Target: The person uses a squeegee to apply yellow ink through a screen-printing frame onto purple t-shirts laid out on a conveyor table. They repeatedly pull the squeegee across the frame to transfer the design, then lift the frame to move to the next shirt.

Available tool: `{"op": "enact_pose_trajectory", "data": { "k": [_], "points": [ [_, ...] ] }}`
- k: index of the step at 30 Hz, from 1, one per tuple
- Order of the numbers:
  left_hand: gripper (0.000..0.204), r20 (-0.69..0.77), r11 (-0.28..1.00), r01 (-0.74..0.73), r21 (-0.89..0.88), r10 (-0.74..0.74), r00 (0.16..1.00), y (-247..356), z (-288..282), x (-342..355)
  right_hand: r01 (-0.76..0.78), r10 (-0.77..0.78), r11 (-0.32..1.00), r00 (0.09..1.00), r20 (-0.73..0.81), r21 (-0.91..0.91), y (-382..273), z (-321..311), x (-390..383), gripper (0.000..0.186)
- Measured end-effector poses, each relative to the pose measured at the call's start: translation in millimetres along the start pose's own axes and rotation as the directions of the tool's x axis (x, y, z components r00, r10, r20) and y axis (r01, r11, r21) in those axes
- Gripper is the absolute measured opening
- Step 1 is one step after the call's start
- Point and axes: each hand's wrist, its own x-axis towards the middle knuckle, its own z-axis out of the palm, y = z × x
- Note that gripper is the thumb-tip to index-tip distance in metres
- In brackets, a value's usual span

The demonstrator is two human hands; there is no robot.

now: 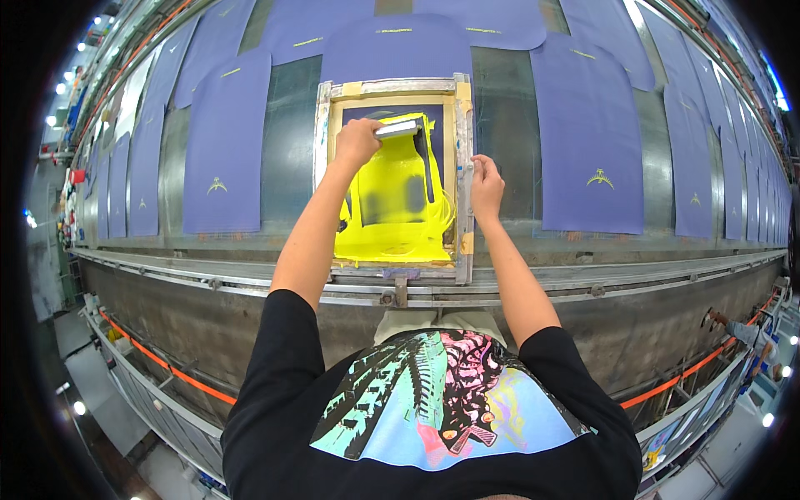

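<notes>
Inside the screen frame (392,86), toward its far end, the left hand (358,143) has fingers closed around a squeegee (398,128) over yellow ink (392,242). The right hand (487,190) curls its fingers onto the frame's right edge.

Our left forearm (310,237) slants forward and inward to our left hand (358,143), its fingers closed in a grip. Our right forearm (522,279) angles inward too; our right hand (487,190), less far out, has bent fingers, their hold unclear.
</notes>
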Motion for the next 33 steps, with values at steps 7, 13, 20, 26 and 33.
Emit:
{"op": "enact_pose_trajectory", "data": {
  "k": [7, 13, 20, 26, 33],
  "points": [
    [0.041, -0.254, 0.969, -0.243, -0.053, 0.222, 0.941, 13.3, 46.2, -95.5, 0.053, -0.052, 0.998, 0.998, -0.04, 0.025, 5.8, -5.7, 8.3, 0.018],
    [0.038, -0.265, 0.963, -0.243, -0.114, 0.206, 0.942, 15.2, 47.7, -150.7, 0.007, -0.007, 1.0, 0.999, -0.041, -0.009, 4.5, -8.1, 2.2, 0.018],
    [0.036, -0.042, 0.996, -0.074, -0.046, 0.072, 0.997, -24.3, -2.4, 36.5, 0.023, -0.023, 1.0, 1.0, 0.0, 0.012, -10.7, -2.5, -2.3, 0.017],
    [0.036, -0.008, 0.997, -0.003, 0.073, 0.004, 1.0, 19.5, 2.6, -1.8, 0.089, -0.087, 0.994, 0.995, -0.038, 0.066, -0.8, -17.5, 8.4, 0.019],
    [0.039, -0.151, 0.974, -0.195, -0.112, 0.177, 0.972, 157.8, 7.2, -138.2, 0.051, -0.051, 0.999, 0.999, -0.012, 0.016, -7.8, -137.1, 60.9, 0.019]
  ]
}}
